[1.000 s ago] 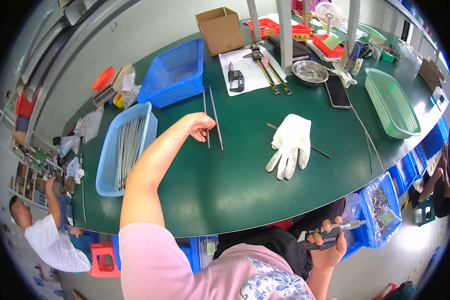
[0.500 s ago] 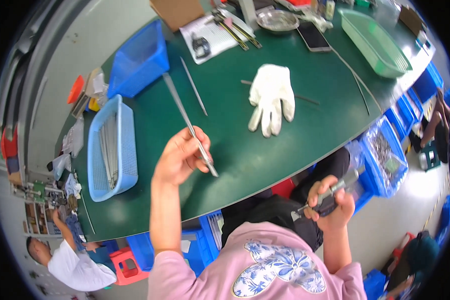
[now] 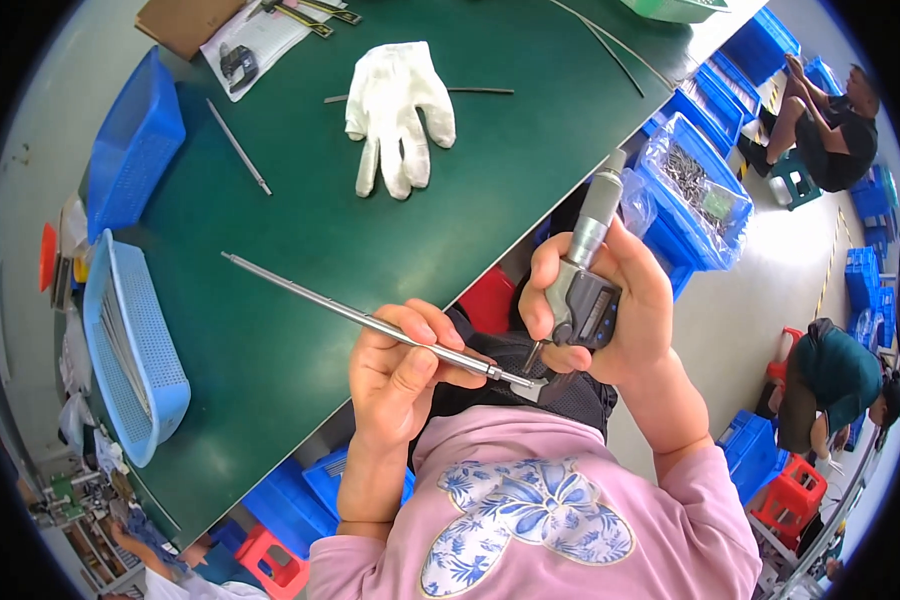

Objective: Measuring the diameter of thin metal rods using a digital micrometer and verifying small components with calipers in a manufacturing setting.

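Observation:
Between its thumb and fingers, my left hand point(image 3: 400, 375) grips a slim metal rod point(image 3: 340, 308), slanted with its stepped end toward the right. My right hand point(image 3: 625, 300) is closed round a digital micrometer point(image 3: 585, 290), its thimble pointing up and away. The rod's stepped end lies at the micrometer's measuring jaws, close to the spindle; whether they touch I cannot tell. Farther off on the green table point(image 3: 280, 215), a white glove point(image 3: 398, 115) lies over a thin dark rod point(image 3: 480, 91). Another metal rod point(image 3: 238, 146) rests to its left.
On the left stand a light blue basket point(image 3: 175, 400) of rods and a blue bin point(image 3: 140, 150). A caliper point(image 3: 305, 18) lies on paper at the back. Right of the table edge, a lined blue crate point(image 3: 705, 235) holds small metal parts. Several people sit or bend nearby.
Both hands have come together, bringing the rod's stepped end to the micrometer. The rod has turned flatter. My view has shifted, so the glove and baskets appear farther left.

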Action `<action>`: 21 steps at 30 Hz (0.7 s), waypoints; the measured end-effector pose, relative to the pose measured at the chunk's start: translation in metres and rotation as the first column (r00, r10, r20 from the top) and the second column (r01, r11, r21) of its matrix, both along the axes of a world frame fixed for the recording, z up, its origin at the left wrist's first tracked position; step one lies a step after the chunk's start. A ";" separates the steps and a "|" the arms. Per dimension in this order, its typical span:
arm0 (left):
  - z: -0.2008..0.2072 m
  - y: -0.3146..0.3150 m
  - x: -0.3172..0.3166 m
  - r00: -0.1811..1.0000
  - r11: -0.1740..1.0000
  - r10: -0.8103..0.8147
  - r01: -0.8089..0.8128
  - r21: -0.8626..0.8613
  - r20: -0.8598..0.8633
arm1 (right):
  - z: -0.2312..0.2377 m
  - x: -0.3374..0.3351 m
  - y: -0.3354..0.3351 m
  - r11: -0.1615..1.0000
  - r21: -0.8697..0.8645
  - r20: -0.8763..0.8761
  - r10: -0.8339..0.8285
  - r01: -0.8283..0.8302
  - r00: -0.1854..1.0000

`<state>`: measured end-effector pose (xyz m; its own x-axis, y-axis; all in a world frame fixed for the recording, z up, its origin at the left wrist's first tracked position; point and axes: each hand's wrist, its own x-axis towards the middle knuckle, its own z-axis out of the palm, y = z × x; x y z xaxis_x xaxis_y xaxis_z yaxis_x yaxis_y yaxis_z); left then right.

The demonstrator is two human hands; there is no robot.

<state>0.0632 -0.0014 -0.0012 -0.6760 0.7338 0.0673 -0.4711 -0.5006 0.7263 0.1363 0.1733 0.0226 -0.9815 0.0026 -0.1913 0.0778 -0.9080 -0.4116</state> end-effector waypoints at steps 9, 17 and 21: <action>0.002 0.000 0.002 0.998 0.999 -0.022 0.020 -0.032 -0.059 | 0.002 0.001 -0.003 0.996 -0.093 0.061 0.025 -0.020 0.998; 0.002 -0.002 0.004 0.995 1.000 -0.027 0.026 -0.012 -0.097 | -0.001 -0.003 -0.006 0.978 -0.179 0.066 0.119 -0.106 0.991; -0.002 -0.005 0.002 0.990 0.993 -0.093 0.100 0.065 -0.104 | 0.000 -0.004 -0.008 0.982 -0.148 0.028 0.122 -0.117 0.992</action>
